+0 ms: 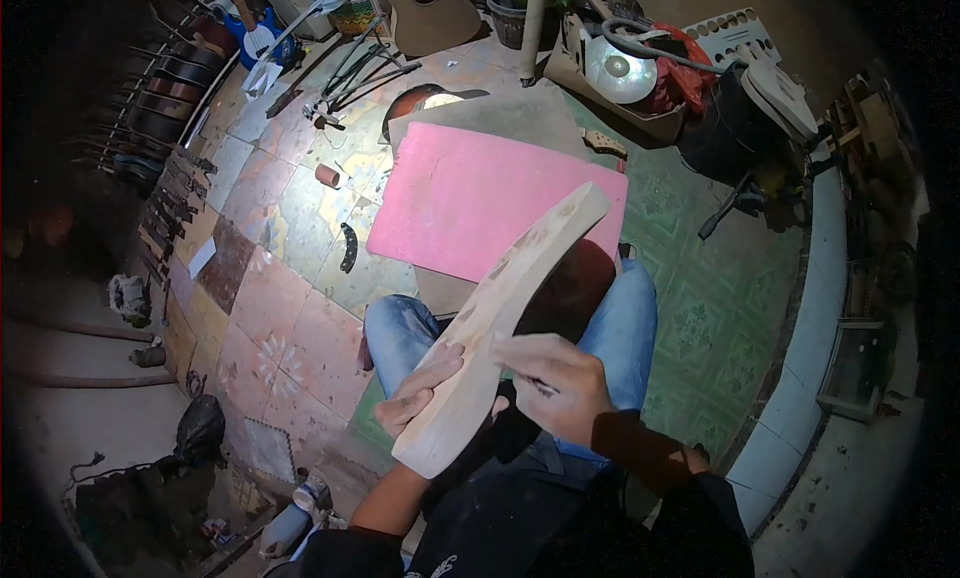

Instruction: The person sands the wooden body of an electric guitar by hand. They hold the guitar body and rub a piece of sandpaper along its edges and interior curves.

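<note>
A bare, pale wooden guitar body (500, 308) is tilted up on its side above my lap, its edge facing up. My left hand (425, 386) is closed around its near part, with fingers lying over the wood. At the middle of the body's right side, my right hand (550, 383) is curled with fingertips against the wood. Something small and dark shows among its fingers, but I cannot make out what it is. Beyond my knees lies a flat pink board (490, 203) on a grey sheet (540, 113).
A guitar neck headstock (604, 143) lies by the board's far right corner. On the tiles to the left are a brown cylinder (327, 176) and a curved black piece (348, 248). An acoustic guitar body (428, 13), a cardboard box (640, 123) and a black bin (730, 118) stand farther off.
</note>
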Demonstrator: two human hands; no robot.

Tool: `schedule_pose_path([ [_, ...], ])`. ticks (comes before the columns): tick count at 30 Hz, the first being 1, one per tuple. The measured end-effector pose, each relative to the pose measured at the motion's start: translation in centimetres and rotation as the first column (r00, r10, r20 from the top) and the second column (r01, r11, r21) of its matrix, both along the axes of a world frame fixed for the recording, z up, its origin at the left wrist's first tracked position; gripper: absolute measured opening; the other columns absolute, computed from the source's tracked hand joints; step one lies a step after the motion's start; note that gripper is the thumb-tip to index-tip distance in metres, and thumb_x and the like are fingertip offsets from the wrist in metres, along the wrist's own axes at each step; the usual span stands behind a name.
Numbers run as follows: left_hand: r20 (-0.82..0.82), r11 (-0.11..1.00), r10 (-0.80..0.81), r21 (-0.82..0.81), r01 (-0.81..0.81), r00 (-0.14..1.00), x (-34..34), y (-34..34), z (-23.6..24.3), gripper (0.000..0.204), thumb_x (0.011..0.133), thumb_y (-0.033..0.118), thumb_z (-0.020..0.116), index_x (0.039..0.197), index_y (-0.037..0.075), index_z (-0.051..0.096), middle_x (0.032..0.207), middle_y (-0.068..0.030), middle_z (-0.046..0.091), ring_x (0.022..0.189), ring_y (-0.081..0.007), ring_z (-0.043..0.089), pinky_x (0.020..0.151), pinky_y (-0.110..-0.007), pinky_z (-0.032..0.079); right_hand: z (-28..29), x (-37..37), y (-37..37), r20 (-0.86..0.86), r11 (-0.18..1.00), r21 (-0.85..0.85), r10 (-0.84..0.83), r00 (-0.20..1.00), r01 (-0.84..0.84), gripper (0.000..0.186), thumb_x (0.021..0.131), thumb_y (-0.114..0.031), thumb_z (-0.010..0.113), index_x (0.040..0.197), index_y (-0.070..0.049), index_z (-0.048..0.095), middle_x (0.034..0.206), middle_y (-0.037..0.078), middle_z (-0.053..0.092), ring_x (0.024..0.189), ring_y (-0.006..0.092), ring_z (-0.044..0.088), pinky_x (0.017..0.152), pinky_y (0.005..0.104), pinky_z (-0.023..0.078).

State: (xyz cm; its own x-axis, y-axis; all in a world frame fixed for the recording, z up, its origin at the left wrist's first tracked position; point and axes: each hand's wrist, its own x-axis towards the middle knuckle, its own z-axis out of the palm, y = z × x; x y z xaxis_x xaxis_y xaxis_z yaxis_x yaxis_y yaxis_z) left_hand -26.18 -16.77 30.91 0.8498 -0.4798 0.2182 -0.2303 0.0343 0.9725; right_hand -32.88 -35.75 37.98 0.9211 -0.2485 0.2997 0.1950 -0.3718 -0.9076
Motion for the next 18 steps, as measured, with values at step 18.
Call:
schedule_pose_path([
  [18, 0.000, 1.000, 0.027, 0.007, -0.027, 1.000, -0.9, -0.1, 0.9, 0.071, 0.072, 0.015, 0.094, 0.130, -0.005, 0.058, 0.123, -0.0176, 0.067, 0.117, -0.0284, 0.065, 0.109, -0.044, 0.048, -3.5, -0.3, -1.8, -0.008, 0.987, -0.145, -0.074, 0.997, 0.072, 0.031, 0.081, 0.006, 0.068, 0.110, -0.003, 0.073, 0.114, 0.013, 0.071, 0.108, 0.0293, 0.070, 0.094, 0.0378, 0.056],
])
